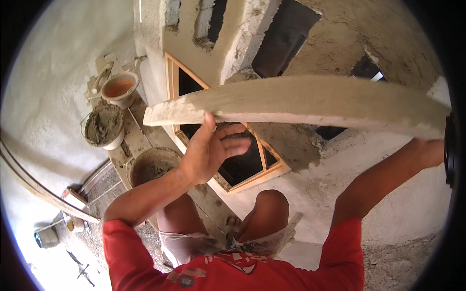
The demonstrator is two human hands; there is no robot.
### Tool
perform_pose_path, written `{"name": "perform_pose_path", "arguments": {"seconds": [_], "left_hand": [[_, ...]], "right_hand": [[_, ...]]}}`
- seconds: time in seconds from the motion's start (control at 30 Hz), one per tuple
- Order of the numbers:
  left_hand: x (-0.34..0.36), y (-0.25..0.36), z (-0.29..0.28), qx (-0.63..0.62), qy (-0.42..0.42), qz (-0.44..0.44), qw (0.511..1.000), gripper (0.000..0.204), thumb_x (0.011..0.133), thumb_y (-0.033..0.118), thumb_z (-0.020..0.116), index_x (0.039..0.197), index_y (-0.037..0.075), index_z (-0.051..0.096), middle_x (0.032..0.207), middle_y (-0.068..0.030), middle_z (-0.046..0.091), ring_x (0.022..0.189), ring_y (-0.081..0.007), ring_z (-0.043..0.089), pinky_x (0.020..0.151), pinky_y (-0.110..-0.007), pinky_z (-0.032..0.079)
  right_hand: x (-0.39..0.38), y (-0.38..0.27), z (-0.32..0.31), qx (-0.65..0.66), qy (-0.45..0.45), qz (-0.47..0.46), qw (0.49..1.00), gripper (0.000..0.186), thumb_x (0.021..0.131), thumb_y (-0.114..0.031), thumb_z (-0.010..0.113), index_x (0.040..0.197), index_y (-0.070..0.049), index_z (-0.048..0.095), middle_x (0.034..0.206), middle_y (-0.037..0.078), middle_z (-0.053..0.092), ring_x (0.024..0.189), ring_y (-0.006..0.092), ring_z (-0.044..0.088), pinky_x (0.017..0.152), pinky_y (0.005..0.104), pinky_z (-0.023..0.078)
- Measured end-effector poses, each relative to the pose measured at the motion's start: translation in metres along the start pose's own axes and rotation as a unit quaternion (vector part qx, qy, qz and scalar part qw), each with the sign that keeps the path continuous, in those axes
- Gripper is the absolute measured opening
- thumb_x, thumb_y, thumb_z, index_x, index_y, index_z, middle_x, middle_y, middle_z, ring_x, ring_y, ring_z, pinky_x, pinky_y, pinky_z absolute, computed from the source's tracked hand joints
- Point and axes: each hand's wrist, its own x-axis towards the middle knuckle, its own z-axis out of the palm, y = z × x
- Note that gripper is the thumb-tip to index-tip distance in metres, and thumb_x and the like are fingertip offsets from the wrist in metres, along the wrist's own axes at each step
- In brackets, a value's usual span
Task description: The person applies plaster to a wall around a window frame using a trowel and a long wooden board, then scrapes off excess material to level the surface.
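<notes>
A long, pale, cement-smeared plank (291,102) spans the view crosswise, looking curved through the fisheye. My left hand (218,145) is raised under its left part, thumb touching the lower edge and fingers spread, palm showing. At the far right, my right hand (429,153) is just below the plank's other end; its fingers are hidden at the dark rim, so their grip cannot be seen. Behind the plank is a wooden-framed opening (275,167) in the plastered wall.
Left of me a plank platform (126,160) holds a bucket of grey mortar (104,126), a bucket with orange inside (119,89) and a round basin (153,167). Rough openings (284,36) pierce the wall above. More containers (46,237) lie at lower left.
</notes>
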Motion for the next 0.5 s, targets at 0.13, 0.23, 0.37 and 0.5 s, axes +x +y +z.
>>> {"name": "perform_pose_path", "arguments": {"seconds": [0.13, 0.23, 0.37, 0.5], "left_hand": [[0.058, -0.016, 0.028, -0.039, 0.107, 0.048, 0.992, 0.065, 0.095, 0.052, 0.054, 0.132, 0.000, 0.042, 0.124, -0.0206, 0.055, 0.109, -0.0340, 0.061, 0.093, -0.047, 0.052], [0.110, -0.030, -0.005, -0.040, 0.136, 0.017, 0.990, 0.052, 0.097, 0.040, 0.057, 0.126, 0.000, 0.046, 0.117, -0.0167, 0.060, 0.101, -0.0303, 0.065, 0.085, -0.044, 0.057], [0.173, -0.071, -0.056, 0.048, 0.172, -0.023, 0.984, 0.045, 0.095, 0.031, 0.061, 0.124, 0.000, 0.048, 0.112, -0.0153, 0.063, 0.091, -0.0278, 0.068, 0.073, -0.042, 0.061], [0.222, -0.113, -0.108, 0.134, 0.252, -0.039, 0.958, 0.042, 0.092, 0.027, 0.066, 0.122, 0.001, 0.051, 0.113, -0.0143, 0.063, 0.089, -0.0270, 0.068, 0.061, -0.040, 0.058]], "right_hand": [[-0.052, 0.003, -0.100, -0.018, 0.188, 0.104, 0.977, 0.041, 0.097, -0.024, 0.046, 0.126, 0.004, 0.051, 0.122, 0.017, 0.058, 0.114, 0.0295, 0.056, 0.101, 0.0472, 0.045], [-0.123, 0.021, -0.192, -0.064, 0.188, 0.206, 0.958, 0.036, 0.097, -0.028, 0.051, 0.121, -0.002, 0.055, 0.117, 0.013, 0.061, 0.112, 0.0261, 0.057, 0.097, 0.0455, 0.046], [-0.209, 0.025, -0.295, -0.113, 0.158, 0.448, 0.872, 0.027, 0.096, -0.026, 0.057, 0.115, -0.008, 0.058, 0.110, 0.008, 0.064, 0.102, 0.0223, 0.060, 0.087, 0.0417, 0.050], [-0.281, 0.059, -0.333, -0.061, 0.231, 0.550, 0.800, 0.024, 0.092, -0.022, 0.065, 0.111, -0.010, 0.058, 0.105, 0.006, 0.064, 0.095, 0.0233, 0.062, 0.083, 0.0407, 0.052]]}}
